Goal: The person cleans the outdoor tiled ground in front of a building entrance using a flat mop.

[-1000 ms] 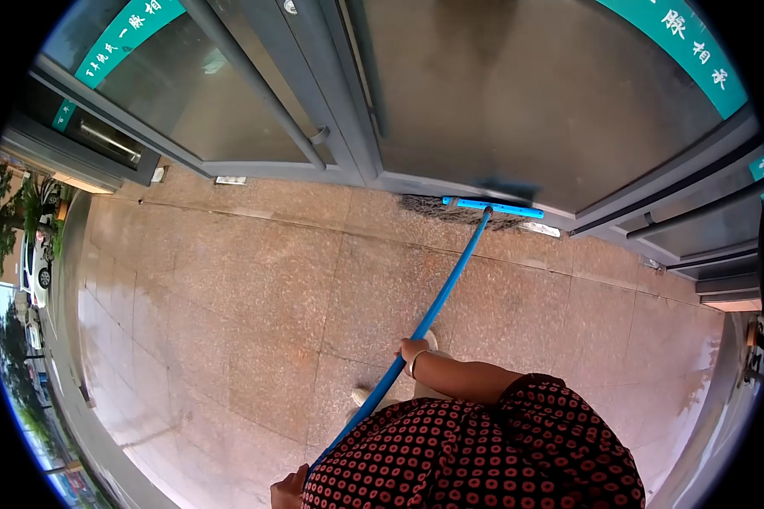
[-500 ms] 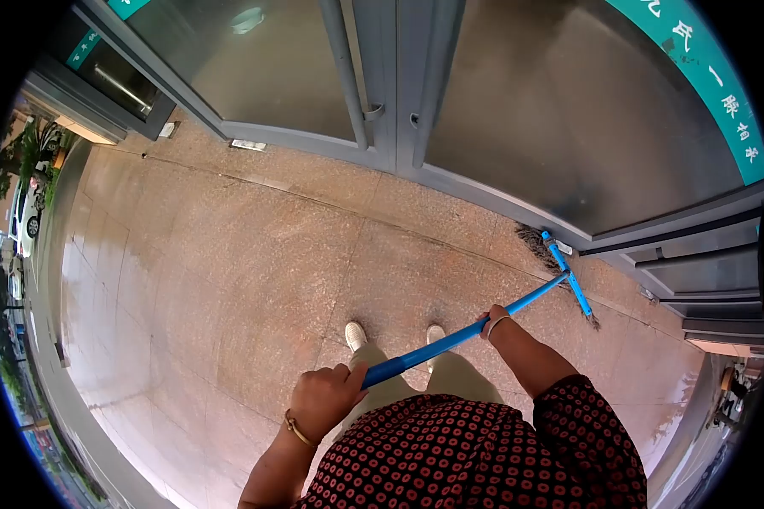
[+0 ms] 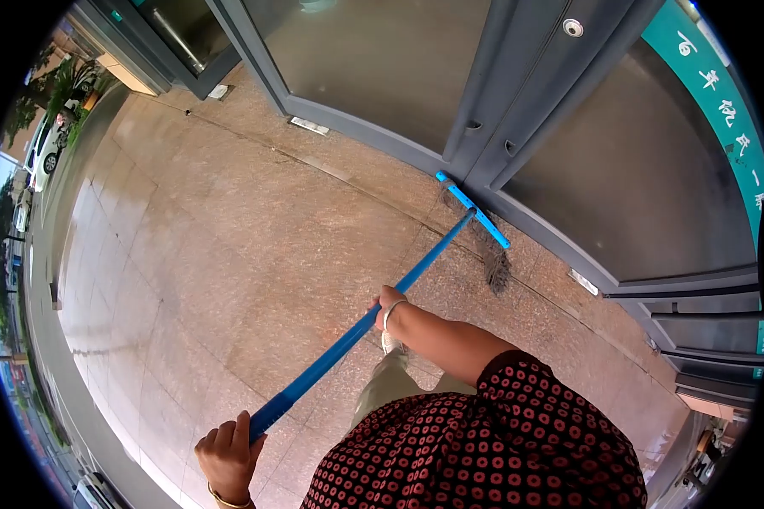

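A mop with a long blue handle runs diagonally from the lower left up to the glass doors. My left hand is closed around the handle's end, at the lower left. Farther along the shaft, my right hand grips it near the middle. The bright blue mop head bar lies at the foot of the doors, by the seam between them. Grey mop strands trail from it onto the speckled stone floor.
Grey-framed glass doors stand ahead, with a green lettered strip on the right one. Small white plates lie along the threshold. One shoe shows below my right hand. A white car is at the far left.
The mop head has moved left along the door base, from the right door to the seam. Both hands have shifted left with the handle, and the view has turned.
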A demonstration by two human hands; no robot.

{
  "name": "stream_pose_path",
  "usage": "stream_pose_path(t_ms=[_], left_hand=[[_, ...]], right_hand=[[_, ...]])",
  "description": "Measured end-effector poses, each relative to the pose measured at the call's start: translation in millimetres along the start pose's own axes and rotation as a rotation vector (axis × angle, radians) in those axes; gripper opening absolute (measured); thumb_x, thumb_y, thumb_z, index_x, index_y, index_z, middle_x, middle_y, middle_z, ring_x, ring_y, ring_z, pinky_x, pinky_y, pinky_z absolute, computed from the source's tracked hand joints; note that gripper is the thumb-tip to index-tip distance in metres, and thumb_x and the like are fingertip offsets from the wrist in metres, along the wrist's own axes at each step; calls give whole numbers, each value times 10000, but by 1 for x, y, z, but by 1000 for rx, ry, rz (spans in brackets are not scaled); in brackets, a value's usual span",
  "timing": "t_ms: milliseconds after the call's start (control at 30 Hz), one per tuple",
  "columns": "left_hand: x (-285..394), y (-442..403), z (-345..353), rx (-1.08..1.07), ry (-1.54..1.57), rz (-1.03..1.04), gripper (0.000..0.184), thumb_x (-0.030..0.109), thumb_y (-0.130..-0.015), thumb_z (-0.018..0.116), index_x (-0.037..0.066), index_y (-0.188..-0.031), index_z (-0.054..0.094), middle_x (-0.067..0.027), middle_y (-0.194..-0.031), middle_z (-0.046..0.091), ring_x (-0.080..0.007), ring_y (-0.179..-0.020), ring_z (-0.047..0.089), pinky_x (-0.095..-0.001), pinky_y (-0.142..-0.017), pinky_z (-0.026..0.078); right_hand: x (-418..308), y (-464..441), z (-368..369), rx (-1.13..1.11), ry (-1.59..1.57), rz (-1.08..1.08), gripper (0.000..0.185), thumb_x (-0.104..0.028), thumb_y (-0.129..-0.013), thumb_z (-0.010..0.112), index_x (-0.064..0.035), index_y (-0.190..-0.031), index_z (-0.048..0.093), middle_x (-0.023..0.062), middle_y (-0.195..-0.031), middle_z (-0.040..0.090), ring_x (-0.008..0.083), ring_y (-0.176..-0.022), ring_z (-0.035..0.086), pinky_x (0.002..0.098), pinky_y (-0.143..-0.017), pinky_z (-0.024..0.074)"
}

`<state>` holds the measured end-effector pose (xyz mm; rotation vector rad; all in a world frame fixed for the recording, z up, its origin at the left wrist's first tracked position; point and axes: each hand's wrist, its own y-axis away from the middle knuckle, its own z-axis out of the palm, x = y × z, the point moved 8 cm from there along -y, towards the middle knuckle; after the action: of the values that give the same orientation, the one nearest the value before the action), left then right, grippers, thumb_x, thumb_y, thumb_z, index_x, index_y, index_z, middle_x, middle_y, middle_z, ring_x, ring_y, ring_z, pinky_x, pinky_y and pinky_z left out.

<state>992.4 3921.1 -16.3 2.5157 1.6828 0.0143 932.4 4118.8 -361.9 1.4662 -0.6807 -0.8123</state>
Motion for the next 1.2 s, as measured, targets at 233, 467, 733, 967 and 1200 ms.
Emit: stream_pose_path(t_ms=[233, 467, 733, 967, 1200], left_hand=[[-44, 39, 25, 97, -30, -304, 448, 176, -500, 687, 39, -892, 521, -94, -605, 511, -255, -487, 494, -331, -430, 390], [28, 20, 53, -7, 60, -303, 449, 257, -574, 661, 27, -930, 511, -99, -574, 501, -241, -425, 492, -311, -379, 389], [61, 15, 59, 7, 8, -115, 428, 225, -556, 664, 23, -901, 512, -90, -556, 505, -242, -428, 494, -310, -383, 390], [119, 32, 29, -75, 62, 10, 399, 160, -515, 675, 28, -857, 518, -104, -548, 502, -263, -430, 489, -321, -388, 387], [244, 22, 23, -101, 15, 492, 366, 262, -638, 628, 41, -917, 542, -69, -565, 501, -185, -399, 456, -273, -358, 380]], right_hand=[[20, 21, 108, -69, 145, -31, 228, -156, -766, 441, 5, -926, 431, 116, -670, 460, 185, -507, 457, 350, -497, 428], [1, -46, 108, -194, 357, -121, 120, -129, -738, 459, -11, -745, 439, 91, -582, 441, 165, -454, 448, 338, -449, 412], [-22, -59, 42, -271, 143, -138, 133, -112, -739, 431, 12, -691, 413, 101, -506, 416, 192, -417, 433, 348, -425, 392], [-22, -57, -80, -198, 45, -108, 133, -105, -746, 442, -8, -660, 415, 96, -550, 432, 190, -457, 453, 333, -422, 400], [-57, -54, -276, -140, -270, -100, 140, -126, -754, 441, -17, -669, 419, 92, -582, 443, 197, -518, 478, 343, -478, 429]])
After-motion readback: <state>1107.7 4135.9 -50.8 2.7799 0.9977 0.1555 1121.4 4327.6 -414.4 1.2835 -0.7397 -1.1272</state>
